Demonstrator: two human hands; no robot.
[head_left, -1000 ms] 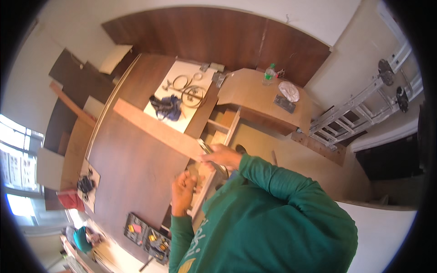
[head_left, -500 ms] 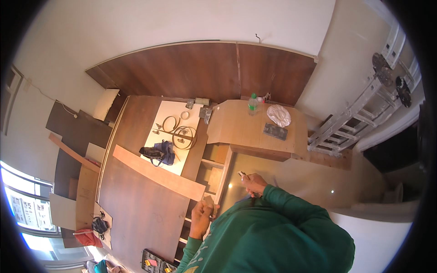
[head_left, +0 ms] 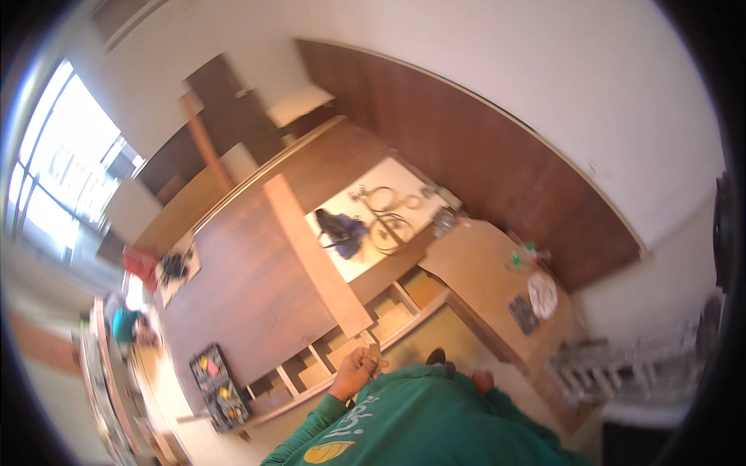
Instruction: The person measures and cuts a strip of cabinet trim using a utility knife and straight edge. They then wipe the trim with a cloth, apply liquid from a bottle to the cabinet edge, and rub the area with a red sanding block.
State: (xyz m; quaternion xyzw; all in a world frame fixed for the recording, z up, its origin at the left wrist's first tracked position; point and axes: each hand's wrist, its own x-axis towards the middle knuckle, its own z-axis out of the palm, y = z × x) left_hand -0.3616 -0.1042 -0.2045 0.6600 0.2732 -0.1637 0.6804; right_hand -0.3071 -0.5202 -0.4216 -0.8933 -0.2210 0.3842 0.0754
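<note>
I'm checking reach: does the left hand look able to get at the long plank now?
Probably yes: the long plank ends just beyond the left hand with nothing obvious between, though that hand seems to hold a small piece.

Light: bright daylight, window [head_left: 66,159] at left blown out | Blur: motion-smeared, right hand [head_left: 482,380] and metal ladder [head_left: 622,371] indistinct | Lens: brown wall panel [head_left: 482,151] bowed, corners black

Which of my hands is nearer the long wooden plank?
Left. Your left hand is just below the near end of the long wooden plank; your right hand, only partly visible, is farther off to the right, beside your body.
</note>
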